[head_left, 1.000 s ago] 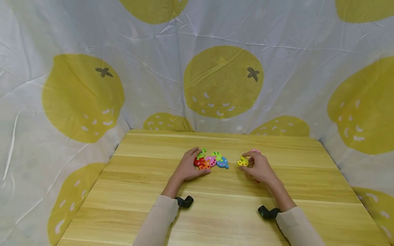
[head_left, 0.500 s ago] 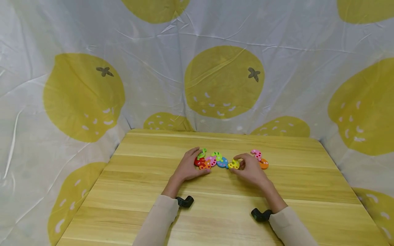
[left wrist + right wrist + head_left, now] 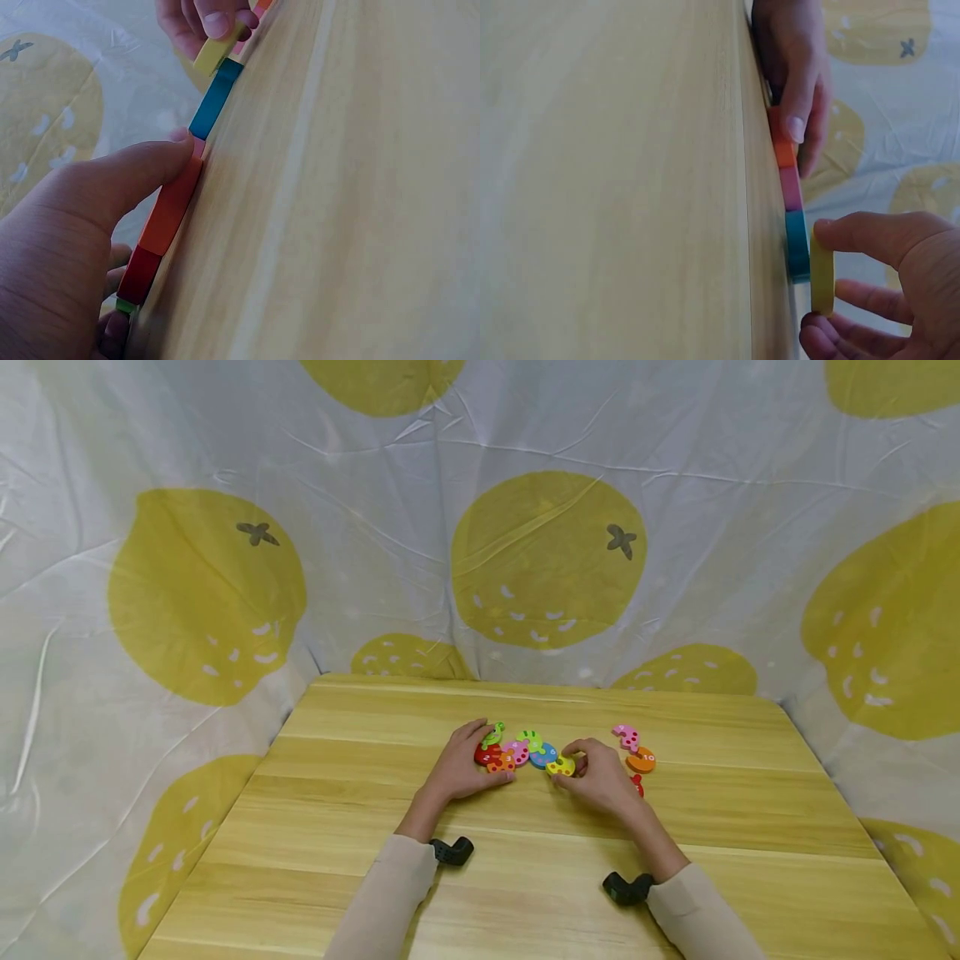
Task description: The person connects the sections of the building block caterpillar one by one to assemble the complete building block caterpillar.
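Observation:
My left hand (image 3: 459,766) holds the left end of a row of joined number puzzle pieces. Its thumb presses the orange piece (image 3: 178,202), and its fingers lie around the green head piece (image 3: 491,735) and red piece (image 3: 487,756). Pink (image 3: 515,752), light green (image 3: 530,741) and blue (image 3: 542,756) pieces continue the row rightward. Between thumb and fingers, my right hand (image 3: 606,778) pinches a yellow dotted puzzle piece (image 3: 822,281). In both wrist views this piece is raised slightly off the table, beside and partly over the blue piece's end.
Right of my right hand lie a pink piece (image 3: 628,738), an orange piece marked 10 (image 3: 641,761) and a red piece (image 3: 638,784), partly hidden by that hand. The wooden table (image 3: 525,877) ends at a lemon-print cloth (image 3: 375,527) behind. Black wrist cameras sit on both wrists.
My right hand has carried the yellow piece leftward to the blue piece, uncovering the loose pieces at right. The left hand has stayed in place on the row.

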`<state>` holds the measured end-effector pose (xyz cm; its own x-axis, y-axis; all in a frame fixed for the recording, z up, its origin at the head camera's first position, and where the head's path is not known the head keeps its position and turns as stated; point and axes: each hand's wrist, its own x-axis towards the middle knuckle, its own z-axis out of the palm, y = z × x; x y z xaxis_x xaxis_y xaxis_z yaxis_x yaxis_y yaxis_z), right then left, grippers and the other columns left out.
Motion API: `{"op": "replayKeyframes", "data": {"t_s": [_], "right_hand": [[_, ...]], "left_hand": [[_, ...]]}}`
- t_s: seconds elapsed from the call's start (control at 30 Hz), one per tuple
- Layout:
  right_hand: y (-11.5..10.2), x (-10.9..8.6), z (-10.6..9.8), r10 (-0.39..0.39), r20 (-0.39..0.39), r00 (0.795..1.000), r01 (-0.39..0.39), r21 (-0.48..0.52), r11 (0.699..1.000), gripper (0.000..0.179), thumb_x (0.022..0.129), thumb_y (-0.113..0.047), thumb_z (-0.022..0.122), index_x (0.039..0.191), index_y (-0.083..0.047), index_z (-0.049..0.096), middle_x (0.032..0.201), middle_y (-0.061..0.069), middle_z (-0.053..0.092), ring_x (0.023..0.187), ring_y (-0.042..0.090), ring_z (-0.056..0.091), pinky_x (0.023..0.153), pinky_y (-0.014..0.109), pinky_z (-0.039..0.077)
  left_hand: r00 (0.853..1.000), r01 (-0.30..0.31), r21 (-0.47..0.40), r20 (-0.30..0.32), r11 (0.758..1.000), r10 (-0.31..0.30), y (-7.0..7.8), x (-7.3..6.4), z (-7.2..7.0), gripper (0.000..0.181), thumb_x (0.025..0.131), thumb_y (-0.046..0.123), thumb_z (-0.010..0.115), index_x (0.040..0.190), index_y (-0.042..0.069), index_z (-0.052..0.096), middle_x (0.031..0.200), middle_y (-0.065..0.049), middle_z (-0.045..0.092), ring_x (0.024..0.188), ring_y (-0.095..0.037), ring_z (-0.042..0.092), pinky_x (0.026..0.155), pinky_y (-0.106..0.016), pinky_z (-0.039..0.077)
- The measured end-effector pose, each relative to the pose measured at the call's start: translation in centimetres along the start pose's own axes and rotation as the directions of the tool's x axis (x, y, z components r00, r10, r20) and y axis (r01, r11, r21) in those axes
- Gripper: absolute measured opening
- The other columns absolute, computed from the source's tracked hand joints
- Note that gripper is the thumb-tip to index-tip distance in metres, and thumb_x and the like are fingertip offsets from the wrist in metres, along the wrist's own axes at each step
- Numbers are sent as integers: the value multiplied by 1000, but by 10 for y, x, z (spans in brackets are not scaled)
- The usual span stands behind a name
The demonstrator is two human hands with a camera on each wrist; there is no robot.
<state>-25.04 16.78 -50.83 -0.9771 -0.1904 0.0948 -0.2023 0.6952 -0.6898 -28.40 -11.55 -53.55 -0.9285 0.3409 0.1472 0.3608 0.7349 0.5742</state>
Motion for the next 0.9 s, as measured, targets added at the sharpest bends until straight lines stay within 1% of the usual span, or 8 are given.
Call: {"op": "replayKeyframes", "data": {"t_s": [0.17,0.23,0.43,0.73,0.9], "right_hand": [[-3,1,2,14,3,1000,-14,9,1000,46,79,-27,90,116,-7,72,97,7,64,79,16,60,69,30,51],[-3,2,3,21,2,1000,-21,-4,1000,46,79,-29,91,115,-7,72,97,6,64,79,16,60,70,29,51],[-2,4,7,28,-5,1000,-28,-31,999,47,78,-31,91,113,-7,72,91,6,61,78,18,55,70,30,47],[2,6,10,32,11,999,-32,-39,999,48,76,-30,92,113,-7,71,89,6,59,78,18,52,68,30,44],[2,6,9,31,24,999,-30,-37,999,54,76,-34,92,117,-7,70,94,7,59,80,18,52,70,30,44]], "left_hand": [[1000,3,4,-1,1000,-3,0,1,0,101,77,67,79,156,14,46,167,-5,34,155,-30,29,124,-53,32],[1000,3,6,-1,1000,-3,0,1,0,101,77,67,79,156,14,46,167,-5,35,155,-30,30,124,-53,33],[1000,0,6,-5,1000,0,0,1,1,101,77,67,78,156,14,46,166,-5,35,155,-30,30,124,-53,32],[1000,6,7,-1,1000,-6,1,0,1,102,77,70,76,156,14,46,166,-5,35,155,-30,30,124,-52,33],[1000,15,-10,-15,1000,-15,1,0,1,101,76,69,78,155,14,47,166,-5,36,154,-31,31,123,-53,33]]}}
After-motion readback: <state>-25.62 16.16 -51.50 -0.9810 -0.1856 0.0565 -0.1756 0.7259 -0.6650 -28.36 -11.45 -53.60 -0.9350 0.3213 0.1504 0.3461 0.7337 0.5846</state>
